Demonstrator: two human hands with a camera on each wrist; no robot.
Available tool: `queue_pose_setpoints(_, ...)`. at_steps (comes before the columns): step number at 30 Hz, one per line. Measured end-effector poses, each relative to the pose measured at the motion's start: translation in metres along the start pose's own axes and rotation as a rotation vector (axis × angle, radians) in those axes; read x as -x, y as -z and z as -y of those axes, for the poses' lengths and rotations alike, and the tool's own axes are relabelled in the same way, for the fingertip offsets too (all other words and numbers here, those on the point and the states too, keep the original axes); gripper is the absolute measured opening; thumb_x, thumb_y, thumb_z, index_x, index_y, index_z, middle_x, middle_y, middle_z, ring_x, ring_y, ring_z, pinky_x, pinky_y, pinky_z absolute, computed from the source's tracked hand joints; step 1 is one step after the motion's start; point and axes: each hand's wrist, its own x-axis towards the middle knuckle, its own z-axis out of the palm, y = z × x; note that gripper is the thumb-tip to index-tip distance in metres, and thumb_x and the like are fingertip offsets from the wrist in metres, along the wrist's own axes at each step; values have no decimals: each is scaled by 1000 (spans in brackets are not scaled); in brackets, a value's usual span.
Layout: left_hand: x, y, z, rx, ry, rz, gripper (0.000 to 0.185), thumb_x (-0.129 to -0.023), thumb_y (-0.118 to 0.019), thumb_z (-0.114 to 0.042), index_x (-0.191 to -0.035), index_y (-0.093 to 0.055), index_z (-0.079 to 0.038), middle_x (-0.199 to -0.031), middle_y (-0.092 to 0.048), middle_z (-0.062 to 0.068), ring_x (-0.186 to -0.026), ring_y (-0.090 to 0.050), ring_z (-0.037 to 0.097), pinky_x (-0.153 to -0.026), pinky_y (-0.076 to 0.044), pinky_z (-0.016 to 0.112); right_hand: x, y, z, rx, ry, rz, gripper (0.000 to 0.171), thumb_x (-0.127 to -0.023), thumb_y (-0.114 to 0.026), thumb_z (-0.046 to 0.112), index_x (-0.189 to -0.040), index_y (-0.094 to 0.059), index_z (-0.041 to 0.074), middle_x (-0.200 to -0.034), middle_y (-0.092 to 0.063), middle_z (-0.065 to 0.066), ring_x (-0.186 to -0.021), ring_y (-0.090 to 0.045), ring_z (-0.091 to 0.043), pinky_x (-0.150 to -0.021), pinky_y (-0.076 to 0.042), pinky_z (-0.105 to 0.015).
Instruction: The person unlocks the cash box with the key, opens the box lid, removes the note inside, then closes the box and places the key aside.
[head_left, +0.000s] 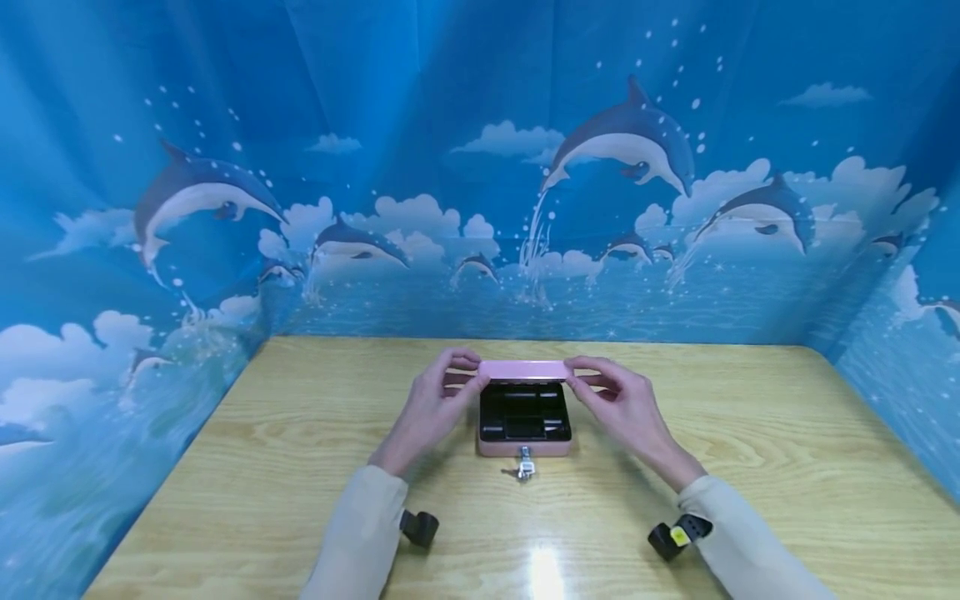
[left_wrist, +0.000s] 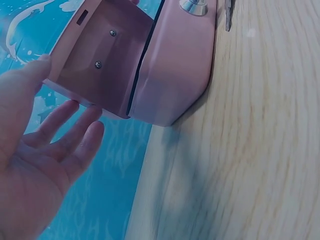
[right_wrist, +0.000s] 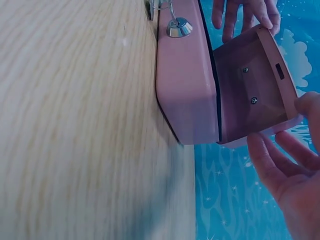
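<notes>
A pink cash box (head_left: 523,449) sits on the table with its lid (head_left: 523,371) raised and its black inner tray (head_left: 525,408) showing. My left hand (head_left: 444,392) pinches the lid's left corner, thumb on the front edge and fingers behind, as the left wrist view shows close up. At the opposite corner my right hand (head_left: 618,398) grips the lid the same way. Inside the lid (right_wrist: 255,85) are two screws and a slot near the edge. Keys (head_left: 525,468) hang from the round metal lock (right_wrist: 179,28) on the box's front.
The wood-grain table (head_left: 300,467) spreads around the box. Behind it and along both sides hangs a blue curtain (head_left: 450,83) printed with dolphins and clouds. Black wrist cameras (head_left: 420,528) are strapped over both pale sleeves (head_left: 360,533).
</notes>
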Motion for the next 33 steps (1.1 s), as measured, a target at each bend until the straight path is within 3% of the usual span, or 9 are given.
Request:
queue_pose_setpoints(10,-2,0,0,14,-86,-42,27,-101,-64,-23,-127,-65,-14,-126,-67,3,-114,-70,24,-99,-60,36,-5,-2,0,28,-19,-39,28,-99,-69,19,-126,-72,15,-119,-74,-9,-97,-75,-24,-79,-60,-16)
queue_pose_setpoints(18,-4,0,-1,-50,-133,-73,27,-101,-64,-17,-128,-69,-16,-126,-69,2,-110,-72,20,-97,-60,35,-9,-3,-2,-26,-80,2,32,-102,-65,26,-133,-69,20,-126,-72,-10,-101,-74,-30,-80,-61,-18)
queue_pose_setpoints(22,-4,0,-1,-61,-128,-57,31,-102,-63,-20,-133,-66,-17,-130,-68,3,-112,-71,20,-98,-60,36,-10,-3,-5,-72,-97,32,36,-102,-64,25,-138,-65,22,-130,-70,-13,-105,-73,-36,-81,-61,-19)
queue_pose_setpoints(26,-3,1,-1,-64,-96,-26,38,-102,-63,-25,-140,-61,-25,-137,-64,2,-121,-66,20,-101,-59,38,-10,-3,-7,-53,-98,53,42,-102,-65,24,-143,-60,24,-132,-69,-15,-108,-73,-31,-84,-61,-21)
queue_pose_setpoints(33,-4,1,2,-72,-55,34,52,-100,-67,-30,-149,-51,-37,-144,-58,3,-130,-60,24,-106,-56,44,-12,-6,-9,-24,-98,87,50,-102,-65,20,-150,-53,28,-134,-68,-16,-113,-71,-30,-91,-63,-39)
